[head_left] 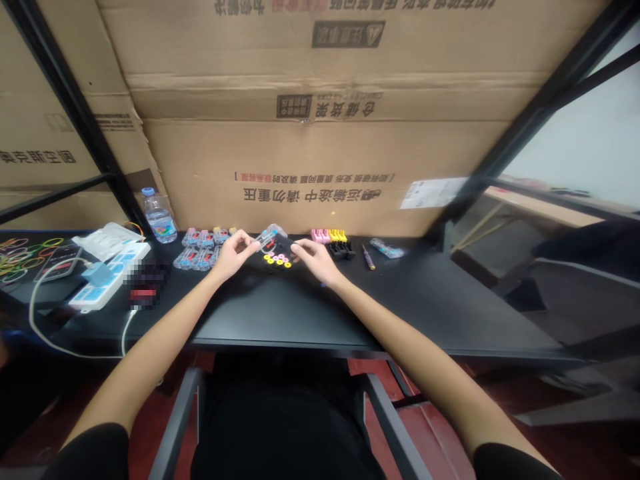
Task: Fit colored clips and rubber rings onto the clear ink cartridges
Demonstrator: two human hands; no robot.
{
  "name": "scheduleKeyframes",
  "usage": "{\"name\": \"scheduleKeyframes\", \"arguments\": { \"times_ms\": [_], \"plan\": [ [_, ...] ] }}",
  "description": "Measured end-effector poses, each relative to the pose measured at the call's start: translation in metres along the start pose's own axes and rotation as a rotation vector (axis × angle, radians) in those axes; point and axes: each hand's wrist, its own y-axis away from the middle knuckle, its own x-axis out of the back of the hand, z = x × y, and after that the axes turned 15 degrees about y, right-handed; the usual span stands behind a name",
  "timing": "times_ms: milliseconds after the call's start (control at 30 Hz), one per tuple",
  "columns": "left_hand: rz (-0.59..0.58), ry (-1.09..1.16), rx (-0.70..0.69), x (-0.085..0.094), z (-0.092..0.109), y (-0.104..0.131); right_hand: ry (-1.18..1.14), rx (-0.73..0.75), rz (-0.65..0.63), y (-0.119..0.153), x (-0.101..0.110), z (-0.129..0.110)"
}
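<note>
Clear plastic pc (266, 237) clamped in L fingers (249, 249); R fingers (300, 249) pinching blk pc (285, 244); yel/pink rings (279, 261) nearby.

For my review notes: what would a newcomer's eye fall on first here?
Probably the tall cardboard with upside-down printing behind the black table. Next, the small yellow and pink pieces, bright on the table between the left hand and right hand. Then the blue-capped bottle near the cardboard, leftward.

A transparent, elongated plastic piece (266, 239) is held aslant, just beside a small black piece (285, 244), also held.
</note>
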Motion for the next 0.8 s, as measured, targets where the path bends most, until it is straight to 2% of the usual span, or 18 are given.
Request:
{"name": "scheduleKeyframes", "arguments": {
  "times_ms": [67,200,267,400,467,667,800],
  "plan": [
    [-0.027,-0.019,0.015,-0.003,-0.001,0.003,-0.009,-0.003,0.023,0.0,0.0,0.0],
    [-0.129,-0.037,0.055,-0.016,-0.005,0.011,-0.005,0.015,-0.035,0.005,-0.008,-0.002],
    [-0.115,-0.02,0.044,-0.014,-0.003,0.01,-0.008,0.014,-0.017,0.004,-0.007,-0.002],
    [-0.017,0.021,-0.009,0.0,0.002,0.002,-0.038,-0.017,0.124,-0.003,0.001,0.001],
    [-0.02,0.029,-0.008,0.0,0.002,0.002,-0.048,-0.024,0.15,-0.002,0.0,0.0],
    [-0.145,0.027,0.066,-0.023,-0.009,0.013,-0.054,0.006,-0.029,0.01,-0.015,-0.01],
    [-0.14,0.02,0.078,-0.022,-0.01,0.011,-0.079,-0.012,-0.072,0.01,-0.019,-0.008]
  ]
}}
